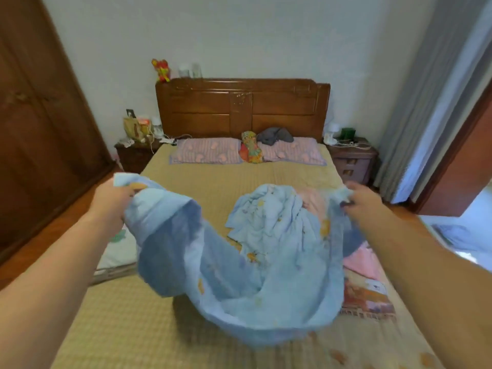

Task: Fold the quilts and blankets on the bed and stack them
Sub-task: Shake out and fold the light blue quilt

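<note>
A light blue quilt [234,267] is held up over the bed [127,315], an upper corner gripped in each hand. The grip of the left hand [111,201] is clamped on a bunched corner of the quilt, and the grip of the right hand [364,201] is clamped on the opposite corner, so that the cloth sags between them in a deep loop whose bottom rests on the bed. Beyond that loop, more of the quilt is heaped in a crumpled mound toward the headboard [242,107]. A pink blanket [362,262] lies partly under the quilt, on its right side, with a patterned cloth [367,296] beside it. The quilt is judged to be thin, soft and light, since it drapes and creases freely; no stiffness is to be expected, and the cloth will likely slump wherever it is not supported. The corners and edges are judged the best places to be held, so that the quilt can be shaken flat before it is folded. The folding appears to be at its start, and nothing is yet stacked.
</note>
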A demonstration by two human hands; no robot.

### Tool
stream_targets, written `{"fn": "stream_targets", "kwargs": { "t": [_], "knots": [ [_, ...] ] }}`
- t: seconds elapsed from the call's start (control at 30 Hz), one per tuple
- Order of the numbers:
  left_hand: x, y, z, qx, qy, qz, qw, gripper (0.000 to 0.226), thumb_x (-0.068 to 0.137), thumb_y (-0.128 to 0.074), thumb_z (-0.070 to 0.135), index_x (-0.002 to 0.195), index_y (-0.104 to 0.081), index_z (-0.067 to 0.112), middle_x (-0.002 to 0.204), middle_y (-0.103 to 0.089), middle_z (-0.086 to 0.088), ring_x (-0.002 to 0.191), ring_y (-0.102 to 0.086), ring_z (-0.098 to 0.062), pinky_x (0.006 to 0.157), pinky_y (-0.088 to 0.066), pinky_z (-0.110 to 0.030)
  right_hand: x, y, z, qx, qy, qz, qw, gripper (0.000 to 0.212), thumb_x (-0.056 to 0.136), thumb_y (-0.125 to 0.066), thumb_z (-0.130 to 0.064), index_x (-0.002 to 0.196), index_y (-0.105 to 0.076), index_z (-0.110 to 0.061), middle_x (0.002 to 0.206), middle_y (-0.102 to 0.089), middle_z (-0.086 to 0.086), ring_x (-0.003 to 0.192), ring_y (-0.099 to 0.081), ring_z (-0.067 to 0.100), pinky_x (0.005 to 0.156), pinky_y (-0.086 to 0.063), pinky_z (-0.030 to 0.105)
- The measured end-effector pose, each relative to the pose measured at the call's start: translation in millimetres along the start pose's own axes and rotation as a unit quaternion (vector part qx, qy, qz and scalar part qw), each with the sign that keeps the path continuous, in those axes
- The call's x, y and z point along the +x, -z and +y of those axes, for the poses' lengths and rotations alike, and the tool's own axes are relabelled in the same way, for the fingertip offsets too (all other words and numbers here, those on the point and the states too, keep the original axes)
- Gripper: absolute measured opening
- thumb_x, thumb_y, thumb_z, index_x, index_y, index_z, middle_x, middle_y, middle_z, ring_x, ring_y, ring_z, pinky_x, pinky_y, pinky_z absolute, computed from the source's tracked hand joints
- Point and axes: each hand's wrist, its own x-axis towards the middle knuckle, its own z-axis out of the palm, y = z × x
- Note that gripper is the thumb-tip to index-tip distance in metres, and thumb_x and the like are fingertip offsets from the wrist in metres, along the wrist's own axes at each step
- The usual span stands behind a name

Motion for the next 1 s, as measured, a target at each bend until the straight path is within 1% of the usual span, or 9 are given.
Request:
{"fn": "stream_targets", "kwargs": {
  "t": [0.1,0.2,0.27,0.37,0.47,0.6,0.7,0.83,1.0],
  "knots": [
    [-21,12,48,-0.016,-0.082,0.118,0.99,0.015,0.089,-0.062,0.005,0.097,-0.069,0.015,0.098,-0.067,-0.005,0.09,-0.059,-0.023,0.079,-0.046,-0.034,-39,-94,-139,0.069,0.174,-0.112,0.976,0.047,0.083,-0.038,0.021,0.098,-0.066,-0.014,0.093,-0.066,0.009,0.068,-0.063,0.018,0.054,-0.05,0.024],
    [-74,-22,-17,0.066,-0.019,0.078,0.995,0.004,0.085,-0.067,0.009,0.083,-0.068,0.012,0.079,-0.067,-0.01,0.075,-0.061,-0.028,0.063,-0.044,-0.033,-105,-143,-173,-0.005,0.307,-0.236,0.922,0.05,0.08,-0.043,0.023,0.101,-0.071,-0.012,0.095,-0.073,0.003,0.081,-0.068,0.017,0.07,-0.055,0.03],
    [-129,-68,-95,0.23,0.075,-0.131,0.961,0.015,0.088,-0.059,0.023,0.096,-0.065,0.011,0.096,-0.067,-0.012,0.093,-0.063,-0.027,0.071,-0.05,-0.036,-135,-160,-157,-0.07,0.308,-0.279,0.907,0.054,0.079,-0.042,0.022,0.1,-0.075,-0.016,0.099,-0.073,0.004,0.09,-0.069,0.015,0.079,-0.056,0.029],
    [-213,-136,-173,0.341,0.065,-0.423,0.837,0.061,0.08,-0.046,0.042,0.136,-0.056,0.02,0.137,-0.06,-0.013,0.118,-0.062,-0.025,0.099,-0.05,-0.031,-152,-170,-75,-0.329,0.332,-0.336,0.818,0.059,0.071,-0.04,0.012,0.103,-0.076,-0.021,0.085,-0.069,-0.009,0.075,-0.06,-0.007,0.073,-0.044,0.011],
    [-253,-175,-160,0.179,0.206,-0.337,0.901,0.052,0.078,-0.068,0.026,0.122,-0.04,0.018,0.1,-0.067,-0.008,0.067,-0.063,-0.014,0.056,-0.051,-0.024,-160,-140,27,-0.519,0.307,-0.335,0.724,0.047,0.077,-0.044,-0.008,0.107,-0.077,-0.023,0.083,-0.064,-0.006,0.077,-0.057,0.006,0.073,-0.041,0.022],
    [-257,-181,-157,0.147,0.185,-0.184,0.954,0.064,0.088,-0.068,0.018,0.135,-0.025,0.027,0.11,-0.058,-0.002,0.072,-0.061,-0.018,0.056,-0.043,-0.021,-189,-62,153,-0.636,0.239,-0.334,0.653,0.031,0.084,-0.055,-0.011,0.107,-0.07,-0.026,0.109,-0.068,0.005,0.103,-0.064,0.03,0.083,-0.044,0.034],
    [-279,-180,-143,0.022,0.258,-0.229,0.939,0.034,0.081,-0.063,0.024,0.115,-0.059,0.024,0.108,-0.068,-0.01,0.081,-0.066,-0.018,0.075,-0.057,-0.034,-219,-24,204,-0.651,0.208,-0.321,0.656,0.02,0.085,-0.051,-0.023,0.098,-0.066,-0.023,0.105,-0.067,0.005,0.097,-0.065,0.033,0.075,-0.047,0.037],
    [-306,-192,-132,-0.27,0.477,-0.265,0.793,0.033,0.09,-0.06,0.037,0.097,-0.077,0.009,0.092,-0.073,-0.014,0.081,-0.072,-0.028,0.074,-0.058,-0.04,-256,5,242,-0.651,0.179,-0.298,0.674,0.038,0.084,-0.042,-0.047,0.096,-0.068,-0.023,0.097,-0.065,0.004,0.094,-0.063,0.028,0.074,-0.045,0.036],
    [-299,-210,-143,-0.229,0.559,-0.234,0.762,0.043,0.09,-0.064,0.046,0.094,-0.073,0.004,0.087,-0.072,-0.02,0.074,-0.072,-0.032,0.073,-0.057,-0.043,-282,31,260,-0.549,0.151,-0.344,0.746,0.018,0.088,-0.053,-0.016,0.084,-0.068,-0.025,0.097,-0.068,-0.001,0.097,-0.06,0.016,0.08,-0.046,0.029]
  ]
}}
